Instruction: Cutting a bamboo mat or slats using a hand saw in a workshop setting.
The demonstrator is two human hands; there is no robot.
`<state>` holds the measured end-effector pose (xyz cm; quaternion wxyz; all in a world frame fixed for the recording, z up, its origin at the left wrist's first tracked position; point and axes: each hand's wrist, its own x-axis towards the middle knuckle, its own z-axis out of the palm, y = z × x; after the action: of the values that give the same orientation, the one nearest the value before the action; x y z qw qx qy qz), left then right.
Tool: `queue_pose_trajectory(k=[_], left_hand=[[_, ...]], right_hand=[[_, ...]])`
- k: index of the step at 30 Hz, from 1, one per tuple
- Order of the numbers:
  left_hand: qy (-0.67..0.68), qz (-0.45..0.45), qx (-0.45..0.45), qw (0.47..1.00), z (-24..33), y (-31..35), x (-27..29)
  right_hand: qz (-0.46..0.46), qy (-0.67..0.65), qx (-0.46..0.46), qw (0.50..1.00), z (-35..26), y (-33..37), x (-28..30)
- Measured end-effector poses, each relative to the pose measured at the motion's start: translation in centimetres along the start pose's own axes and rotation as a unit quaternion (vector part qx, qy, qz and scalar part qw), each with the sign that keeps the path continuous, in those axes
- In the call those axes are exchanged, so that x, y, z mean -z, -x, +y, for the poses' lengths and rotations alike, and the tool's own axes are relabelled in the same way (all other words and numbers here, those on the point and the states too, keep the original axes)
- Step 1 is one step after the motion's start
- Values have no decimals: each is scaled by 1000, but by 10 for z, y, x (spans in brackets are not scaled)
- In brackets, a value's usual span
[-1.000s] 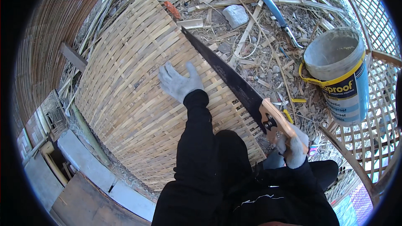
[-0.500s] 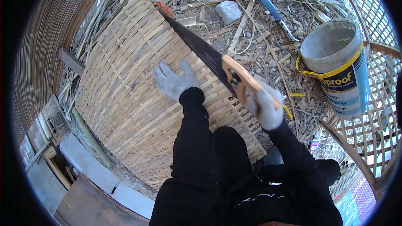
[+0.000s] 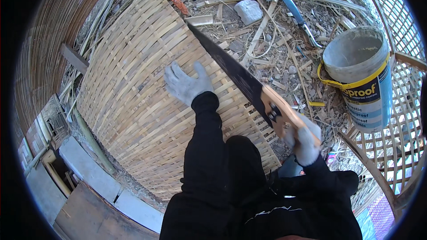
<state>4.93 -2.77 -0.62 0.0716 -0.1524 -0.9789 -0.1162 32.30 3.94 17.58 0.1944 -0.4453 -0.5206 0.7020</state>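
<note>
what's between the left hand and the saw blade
Only a stretch of the woven bamboo mat lies between the gloved left hand and the saw blade, with nothing resting on it there; the head view shows this.

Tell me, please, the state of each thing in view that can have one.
Woven bamboo mat: spread out, gaps in its weave near the right edge.
Left hand: gloved, open, laid on the mat.
Right hand: gloved, closed around the wooden handle.
Handsaw: held, bare blade along the mat's right edge.
Plastic bucket: lidless, yellow carry handle lowered.
Blue curved tool: lying unheld.
Grey stone: lying apart from the mat.
</note>
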Motion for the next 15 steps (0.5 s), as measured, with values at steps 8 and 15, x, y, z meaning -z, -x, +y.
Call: queue_pose_trajectory(k=[8,15], left_hand=[[8,20,-13,1000,4,-3,-4],[15,31,-25,999,3,2,-1]], right_hand=[[-20,7,19,1000,17,-90,-46],[-28,-1,2,1000,-12,-1,8]])
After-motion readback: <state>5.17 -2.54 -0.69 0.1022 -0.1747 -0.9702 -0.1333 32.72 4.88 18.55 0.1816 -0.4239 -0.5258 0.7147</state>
